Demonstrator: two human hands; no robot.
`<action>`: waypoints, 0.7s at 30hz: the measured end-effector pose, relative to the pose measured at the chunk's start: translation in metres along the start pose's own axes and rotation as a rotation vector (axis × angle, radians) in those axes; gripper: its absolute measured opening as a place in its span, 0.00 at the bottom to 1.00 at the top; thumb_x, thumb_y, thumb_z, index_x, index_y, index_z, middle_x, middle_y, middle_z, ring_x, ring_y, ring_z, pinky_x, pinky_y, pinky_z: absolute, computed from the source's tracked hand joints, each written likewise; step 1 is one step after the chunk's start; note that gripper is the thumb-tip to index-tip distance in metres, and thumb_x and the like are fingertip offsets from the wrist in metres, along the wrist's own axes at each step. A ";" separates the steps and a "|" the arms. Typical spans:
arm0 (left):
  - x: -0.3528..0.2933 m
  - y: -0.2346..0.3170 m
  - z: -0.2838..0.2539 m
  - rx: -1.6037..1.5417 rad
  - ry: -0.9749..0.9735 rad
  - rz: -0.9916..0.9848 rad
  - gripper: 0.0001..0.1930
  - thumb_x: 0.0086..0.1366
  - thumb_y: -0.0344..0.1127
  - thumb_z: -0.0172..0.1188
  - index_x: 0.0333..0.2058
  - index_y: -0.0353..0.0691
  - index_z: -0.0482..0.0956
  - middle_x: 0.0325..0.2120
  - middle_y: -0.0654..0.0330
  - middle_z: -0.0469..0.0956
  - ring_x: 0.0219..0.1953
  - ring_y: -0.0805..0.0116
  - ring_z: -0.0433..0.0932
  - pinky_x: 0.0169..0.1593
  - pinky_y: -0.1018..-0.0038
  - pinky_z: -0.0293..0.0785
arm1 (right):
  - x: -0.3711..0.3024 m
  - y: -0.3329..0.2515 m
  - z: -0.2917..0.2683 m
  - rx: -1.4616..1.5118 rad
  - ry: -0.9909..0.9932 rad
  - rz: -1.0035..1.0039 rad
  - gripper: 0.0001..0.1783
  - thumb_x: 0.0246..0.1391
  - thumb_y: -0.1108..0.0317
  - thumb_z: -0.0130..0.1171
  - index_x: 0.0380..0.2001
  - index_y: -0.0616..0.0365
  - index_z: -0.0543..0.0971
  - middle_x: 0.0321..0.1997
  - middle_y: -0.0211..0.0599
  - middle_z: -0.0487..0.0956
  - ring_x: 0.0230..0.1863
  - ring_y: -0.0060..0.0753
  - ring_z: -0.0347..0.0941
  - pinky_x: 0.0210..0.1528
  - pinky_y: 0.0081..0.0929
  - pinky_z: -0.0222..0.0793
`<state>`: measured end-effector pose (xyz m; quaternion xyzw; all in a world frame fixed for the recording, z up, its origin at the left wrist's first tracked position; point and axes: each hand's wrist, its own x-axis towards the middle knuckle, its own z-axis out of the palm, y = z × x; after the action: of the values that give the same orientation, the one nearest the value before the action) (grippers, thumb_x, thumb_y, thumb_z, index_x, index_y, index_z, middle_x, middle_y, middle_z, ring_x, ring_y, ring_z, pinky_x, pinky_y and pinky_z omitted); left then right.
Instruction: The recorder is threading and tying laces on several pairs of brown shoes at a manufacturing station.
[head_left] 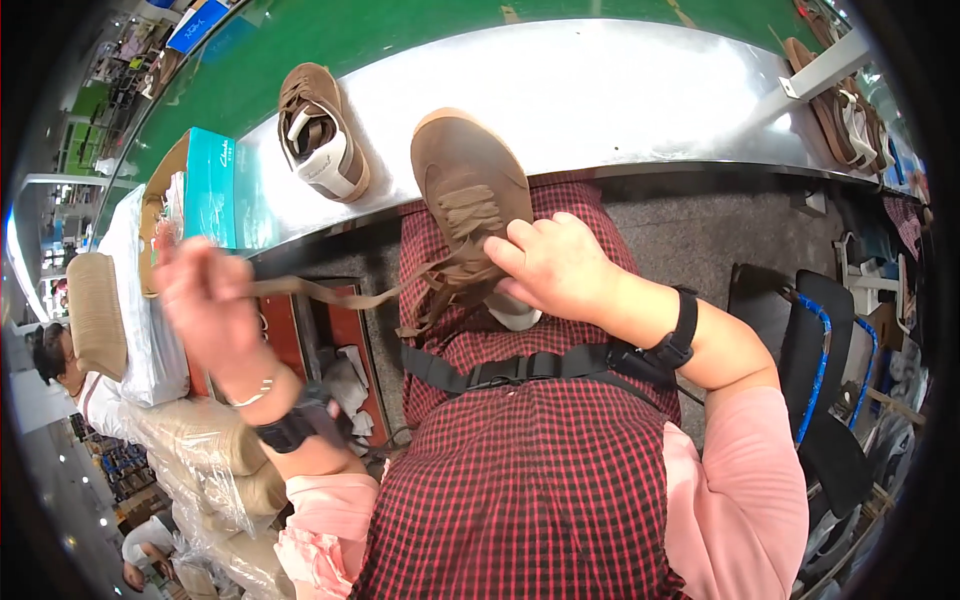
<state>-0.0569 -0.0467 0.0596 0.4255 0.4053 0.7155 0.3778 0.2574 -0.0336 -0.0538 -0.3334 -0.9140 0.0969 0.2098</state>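
A brown lace-up shoe [452, 165] rests on my lap against the table's front edge, toe pointing away. Its flat brown shoelace [340, 296] stretches out to the left, up to my left hand [210, 310]. That hand is raised and smeared by motion, with its fingers closed on the lace. Over the shoe's upper eyelets, my right hand [555, 265] pinches the lace close to the tongue; its fingertips are partly hidden. More loose lace lies bunched between the hands. The matching shoe [318, 135], brown with white heel parts, stands on the metal table [560, 90].
A teal shoebox [208, 190] stands at the table's left end. Below it are plastic-wrapped bundles [215, 440] of beige pieces. More shoes [838, 125] sit at the right end, past a metal post [825, 65]. A black chair [825, 390] is at right. People sit at far left.
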 end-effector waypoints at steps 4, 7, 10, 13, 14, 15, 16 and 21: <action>-0.037 -0.034 0.026 0.031 -0.227 -0.336 0.22 0.62 0.25 0.50 0.56 0.34 0.63 0.34 0.50 0.78 0.14 0.81 0.63 0.20 0.85 0.62 | 0.003 -0.007 -0.007 -0.062 -0.131 0.009 0.21 0.37 0.64 0.62 0.38 0.52 0.72 0.28 0.33 0.72 0.26 0.35 0.73 0.30 0.33 0.66; -0.031 -0.032 0.033 0.252 -0.482 -0.578 0.13 0.59 0.22 0.50 0.43 0.33 0.75 0.34 0.52 0.78 0.18 0.80 0.66 0.23 0.86 0.63 | 0.005 -0.010 -0.015 -0.119 -0.140 0.006 0.18 0.38 0.64 0.59 0.36 0.53 0.72 0.28 0.34 0.73 0.26 0.35 0.74 0.30 0.33 0.66; -0.023 -0.026 0.051 0.472 -0.648 -0.672 0.10 0.56 0.21 0.51 0.37 0.32 0.76 0.31 0.57 0.77 0.19 0.81 0.66 0.24 0.85 0.64 | 0.007 -0.012 -0.016 -0.224 -0.142 0.004 0.17 0.37 0.65 0.59 0.35 0.54 0.72 0.26 0.33 0.73 0.25 0.34 0.73 0.28 0.32 0.65; -0.023 -0.035 0.057 0.371 -0.711 -0.732 0.09 0.55 0.22 0.53 0.34 0.32 0.78 0.26 0.64 0.74 0.22 0.81 0.68 0.27 0.84 0.65 | 0.013 -0.018 -0.012 -0.343 -0.178 0.011 0.15 0.37 0.65 0.59 0.32 0.55 0.74 0.22 0.30 0.74 0.22 0.32 0.73 0.25 0.32 0.64; -0.025 -0.039 0.058 0.304 -0.751 -0.730 0.09 0.56 0.23 0.54 0.36 0.33 0.78 0.22 0.68 0.73 0.22 0.82 0.69 0.26 0.85 0.66 | 0.018 -0.020 -0.011 -0.393 -0.208 0.025 0.12 0.38 0.66 0.58 0.30 0.55 0.75 0.18 0.30 0.75 0.21 0.32 0.74 0.25 0.31 0.64; -0.026 -0.041 0.056 0.304 -0.753 -0.789 0.08 0.56 0.24 0.56 0.35 0.34 0.78 0.22 0.68 0.74 0.23 0.82 0.70 0.27 0.85 0.67 | 0.024 -0.023 -0.012 -0.398 -0.218 0.012 0.07 0.37 0.66 0.58 0.24 0.53 0.77 0.14 0.28 0.75 0.20 0.31 0.75 0.23 0.32 0.64; -0.026 -0.043 0.054 0.299 -0.751 -0.792 0.08 0.56 0.24 0.56 0.35 0.34 0.78 0.22 0.68 0.74 0.23 0.82 0.70 0.27 0.85 0.67 | 0.031 -0.021 -0.014 -0.399 -0.224 0.011 0.07 0.37 0.66 0.58 0.24 0.53 0.77 0.14 0.28 0.75 0.20 0.31 0.75 0.23 0.32 0.64; -0.023 -0.053 0.042 0.328 -0.736 -0.878 0.08 0.56 0.26 0.62 0.36 0.36 0.77 0.26 0.68 0.76 0.26 0.82 0.72 0.30 0.85 0.69 | 0.036 -0.019 -0.020 -0.449 -0.400 -0.042 0.03 0.38 0.66 0.57 0.20 0.52 0.76 0.18 0.31 0.76 0.22 0.32 0.75 0.24 0.31 0.64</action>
<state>0.0001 -0.0358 0.0176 0.4910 0.4908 0.2261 0.6833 0.2306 -0.0240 -0.0180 -0.3266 -0.9425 -0.0483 -0.0517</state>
